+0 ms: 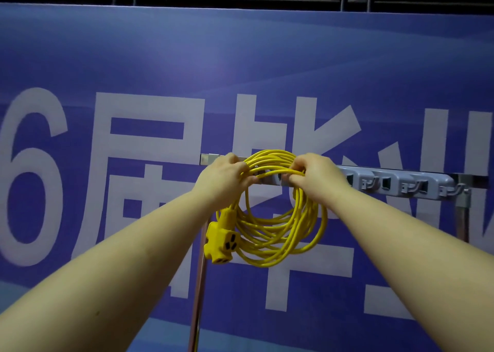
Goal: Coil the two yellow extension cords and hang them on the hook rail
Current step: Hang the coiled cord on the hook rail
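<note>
A coiled yellow extension cord (278,234) hangs in front of the grey hook rail (395,183), held up at the top of its loops. My left hand (227,176) grips the coil's upper left side. My right hand (312,172) grips the upper right side, fingers curled around the strands. The cord's yellow socket block (222,240) dangles at the lower left of the coil. The rail's left part sits behind the coil and my hands, so whether the loops rest on a hook is hidden. Only one yellow cord is in view.
The rail is mounted on a metal stand with an upright post (199,298) below my left hand and another post (462,218) at the right. Several bare hooks (407,187) line the rail to the right. A blue banner (133,70) with white characters fills the background.
</note>
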`<control>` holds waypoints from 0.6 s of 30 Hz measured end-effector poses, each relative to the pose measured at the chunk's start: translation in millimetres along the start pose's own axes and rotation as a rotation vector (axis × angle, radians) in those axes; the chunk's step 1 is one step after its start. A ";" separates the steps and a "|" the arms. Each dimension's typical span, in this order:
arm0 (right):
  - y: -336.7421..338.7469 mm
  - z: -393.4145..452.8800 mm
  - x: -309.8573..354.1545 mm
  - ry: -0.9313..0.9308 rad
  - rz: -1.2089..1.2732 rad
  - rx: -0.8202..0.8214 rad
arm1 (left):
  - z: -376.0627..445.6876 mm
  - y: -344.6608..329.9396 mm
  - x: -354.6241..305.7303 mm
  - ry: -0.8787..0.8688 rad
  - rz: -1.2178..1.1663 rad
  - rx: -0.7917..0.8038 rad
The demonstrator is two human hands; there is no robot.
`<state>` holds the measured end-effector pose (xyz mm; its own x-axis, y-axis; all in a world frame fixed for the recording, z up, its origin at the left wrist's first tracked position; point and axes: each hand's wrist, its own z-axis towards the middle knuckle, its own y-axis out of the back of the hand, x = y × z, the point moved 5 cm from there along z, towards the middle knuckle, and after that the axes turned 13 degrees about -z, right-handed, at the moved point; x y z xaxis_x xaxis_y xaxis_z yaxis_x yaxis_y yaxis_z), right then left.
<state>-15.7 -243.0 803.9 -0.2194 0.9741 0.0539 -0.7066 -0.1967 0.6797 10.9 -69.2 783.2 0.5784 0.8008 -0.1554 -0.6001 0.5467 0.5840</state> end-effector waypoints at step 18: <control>-3.7 55.5 -25.5 -0.177 0.590 -0.114 | 42.2 -12.8 36.2 0.252 -0.693 -0.205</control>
<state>29.9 -261.0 840.6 -0.4869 0.6992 0.5235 -0.5698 -0.7085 0.4163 62.8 -57.5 803.7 0.7310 0.2766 -0.6238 -0.2508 0.9591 0.1314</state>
